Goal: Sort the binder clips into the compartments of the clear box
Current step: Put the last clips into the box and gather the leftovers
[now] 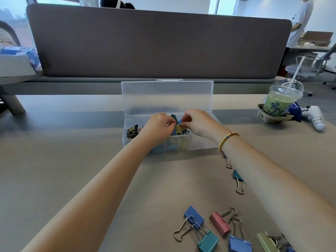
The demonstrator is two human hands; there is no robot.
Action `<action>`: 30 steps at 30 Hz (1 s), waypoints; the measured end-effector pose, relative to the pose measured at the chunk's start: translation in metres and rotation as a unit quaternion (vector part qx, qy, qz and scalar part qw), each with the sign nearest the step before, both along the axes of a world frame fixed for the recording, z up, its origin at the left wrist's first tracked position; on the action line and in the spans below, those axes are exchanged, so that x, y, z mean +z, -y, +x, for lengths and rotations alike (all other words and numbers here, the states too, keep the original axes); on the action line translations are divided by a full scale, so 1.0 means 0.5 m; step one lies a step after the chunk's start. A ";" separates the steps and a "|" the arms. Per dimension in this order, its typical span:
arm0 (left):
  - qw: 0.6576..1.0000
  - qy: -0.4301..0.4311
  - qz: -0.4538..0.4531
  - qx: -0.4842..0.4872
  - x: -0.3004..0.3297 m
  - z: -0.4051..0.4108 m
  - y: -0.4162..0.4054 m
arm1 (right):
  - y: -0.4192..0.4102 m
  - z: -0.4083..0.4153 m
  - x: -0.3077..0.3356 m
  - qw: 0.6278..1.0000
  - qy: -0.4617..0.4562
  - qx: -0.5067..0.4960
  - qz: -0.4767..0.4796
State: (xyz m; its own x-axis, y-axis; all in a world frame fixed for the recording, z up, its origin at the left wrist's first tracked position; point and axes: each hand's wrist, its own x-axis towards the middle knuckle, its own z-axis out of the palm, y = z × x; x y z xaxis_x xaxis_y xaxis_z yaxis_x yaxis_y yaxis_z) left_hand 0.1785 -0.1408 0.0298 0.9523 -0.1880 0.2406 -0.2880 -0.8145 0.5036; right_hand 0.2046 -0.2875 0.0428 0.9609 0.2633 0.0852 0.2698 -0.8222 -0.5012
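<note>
The clear box (200, 142) stands open on the desk, its lid (167, 97) upright behind it. Both hands reach into the middle compartment, which holds yellow, blue and teal binder clips (180, 129). My left hand (160, 126) pinches a clip's wire handle. My right hand (196, 120) has its fingers closed on a clip just above the pile. The left compartment holds several small dark clips (131, 132). Large loose clips lie on the near desk: a blue one (194, 216), a pink one (219, 223), a teal one (209, 240) and a teal one (237, 176) beside my right forearm.
An iced green drink (280, 100) with a straw sits in a cardboard holder at the right. A white game controller (317, 119) lies beside it. A grey partition (160, 42) runs along the desk's far edge. A person (300, 20) stands at the back right.
</note>
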 end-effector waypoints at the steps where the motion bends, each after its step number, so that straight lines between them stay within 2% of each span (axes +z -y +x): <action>1: 1.000 -0.001 0.008 -0.002 0.000 0.000 0.000 | -0.001 0.000 -0.001 1.000 -0.001 -0.004 0.001; 7: 0.999 -0.007 0.035 -0.016 0.004 -0.004 -0.003 | 0.011 -0.003 0.000 0.998 0.024 -0.028 0.050; 16: 0.996 -0.016 0.088 -0.019 0.008 0.004 -0.005 | 0.010 0.000 0.014 0.999 -0.038 -0.012 0.015; 19: 0.995 -0.022 0.097 -0.017 0.014 0.009 -0.007 | 0.017 0.005 0.017 0.997 -0.032 -0.022 0.064; 26: 0.999 0.010 0.025 0.018 0.017 0.004 -0.007 | 0.015 0.012 -0.007 0.999 -0.034 -0.032 0.021; 30: 0.999 -0.001 -0.017 0.029 0.018 0.003 -0.009 | 0.025 0.007 -0.008 0.997 -0.010 -0.035 0.068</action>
State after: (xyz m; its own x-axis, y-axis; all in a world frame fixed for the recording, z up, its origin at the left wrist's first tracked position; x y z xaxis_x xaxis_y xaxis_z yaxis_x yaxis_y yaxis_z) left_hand 0.1802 -0.1361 0.0389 0.9619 -0.1246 0.2435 -0.2398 -0.8120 0.5320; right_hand 0.2079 -0.2999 0.0387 0.9786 0.1823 0.0959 0.2023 -0.7626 -0.6145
